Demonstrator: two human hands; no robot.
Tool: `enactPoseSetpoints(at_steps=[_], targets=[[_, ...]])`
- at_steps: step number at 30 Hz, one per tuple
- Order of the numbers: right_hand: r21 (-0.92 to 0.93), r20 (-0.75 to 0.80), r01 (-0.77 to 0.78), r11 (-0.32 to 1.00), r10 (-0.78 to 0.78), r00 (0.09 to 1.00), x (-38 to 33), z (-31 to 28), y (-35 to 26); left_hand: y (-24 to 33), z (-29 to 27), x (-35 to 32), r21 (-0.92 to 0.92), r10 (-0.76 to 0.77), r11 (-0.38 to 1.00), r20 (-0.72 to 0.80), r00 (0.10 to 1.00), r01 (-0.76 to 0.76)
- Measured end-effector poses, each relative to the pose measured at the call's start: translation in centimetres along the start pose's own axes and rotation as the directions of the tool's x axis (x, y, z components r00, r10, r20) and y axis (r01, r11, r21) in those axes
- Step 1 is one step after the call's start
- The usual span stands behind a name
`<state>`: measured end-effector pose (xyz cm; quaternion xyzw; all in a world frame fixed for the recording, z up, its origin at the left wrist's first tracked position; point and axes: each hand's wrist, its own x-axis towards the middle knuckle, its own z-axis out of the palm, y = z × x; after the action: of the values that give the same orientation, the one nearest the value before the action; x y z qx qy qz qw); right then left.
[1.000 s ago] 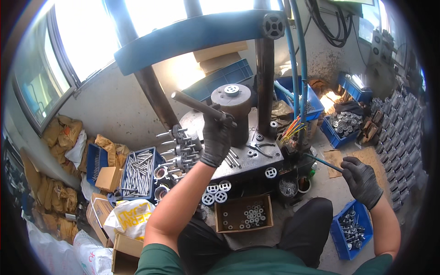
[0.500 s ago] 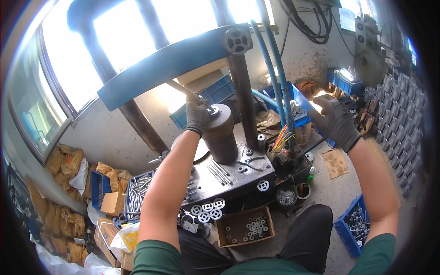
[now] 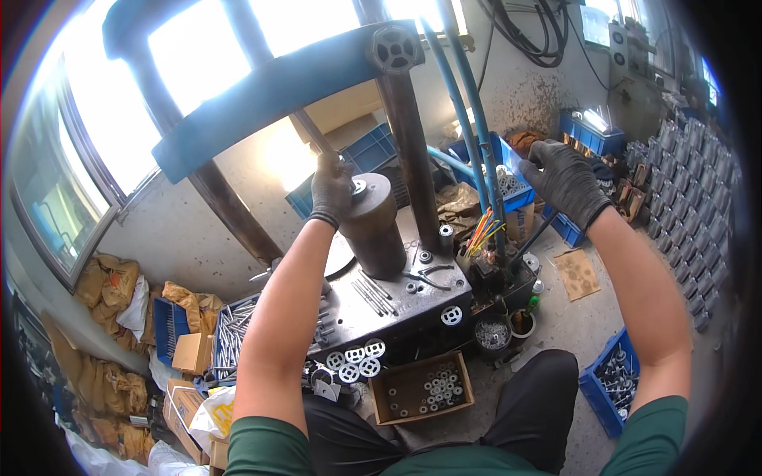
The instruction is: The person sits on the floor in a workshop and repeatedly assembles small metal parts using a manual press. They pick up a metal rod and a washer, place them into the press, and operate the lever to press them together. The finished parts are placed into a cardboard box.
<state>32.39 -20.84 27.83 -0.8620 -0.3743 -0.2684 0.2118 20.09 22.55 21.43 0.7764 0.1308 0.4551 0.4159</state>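
Note:
My left hand (image 3: 330, 189), in a dark grey glove, is closed around a grey bar (image 3: 313, 131) that slants up and away under the blue press beam (image 3: 270, 91). Its fingers are beside a shiny metal ring (image 3: 359, 186) on top of a thick dark steel cylinder (image 3: 379, 242). The cylinder stands on the metal press table (image 3: 349, 321). Off to the right my gloved right hand (image 3: 570, 184) is raised with half-bent fingers, thumb and forefinger apart, and no object shows between them. A dark lever rod (image 3: 536, 238) is below that hand.
Pliers (image 3: 429, 278) and several thin rods (image 3: 373, 293) lie on the table. A box of small rings (image 3: 421, 390) is between my knees. Blue bins hold metal pins (image 3: 232, 337) at left and bolts (image 3: 611, 381) at right. Stacked metal parts (image 3: 686, 214) are far right.
The bar in my left hand now slants more steeply. My right hand has moved slightly left and up. The whole view has shifted a little.

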Motion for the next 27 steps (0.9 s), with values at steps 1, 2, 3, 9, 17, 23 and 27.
enactPoseSetpoints(at_steps=[1,2,3,9,17,23,27], targets=[[-0.008,0.005,0.001,1.000,-0.001,1.000,0.0,0.0,0.1,-0.1,0.1,0.2,-0.001,-0.009,1.000,0.025,1.000,0.009],[0.007,-0.005,0.009,1.000,-0.009,1.000,-0.2,-0.1,0.0,-0.2,0.2,0.4,-0.001,-0.018,1.000,0.050,0.999,0.018],[0.023,-0.015,0.017,1.000,-0.017,1.000,-0.5,-0.3,-0.1,-0.3,0.2,0.5,0.037,0.006,0.999,0.058,0.998,-0.008],[0.020,-0.026,0.083,0.996,-0.082,0.996,-2.7,-1.2,-0.1,-0.5,0.5,0.7,0.142,0.017,0.989,0.072,0.997,-0.027],[0.000,0.116,0.166,0.986,-0.165,0.980,-11.5,-3.9,0.8,-0.4,1.0,0.1,0.160,0.020,0.987,0.006,1.000,-0.020],[0.072,0.552,0.156,0.985,-0.169,0.817,-19.2,-6.1,-0.2,0.4,0.5,-0.3,0.080,0.038,0.996,-0.028,0.999,-0.035],[0.058,0.631,0.127,0.990,-0.135,0.764,-20.4,-5.9,0.1,-1.2,0.2,0.0,0.227,0.064,0.972,-0.022,0.998,-0.058]])
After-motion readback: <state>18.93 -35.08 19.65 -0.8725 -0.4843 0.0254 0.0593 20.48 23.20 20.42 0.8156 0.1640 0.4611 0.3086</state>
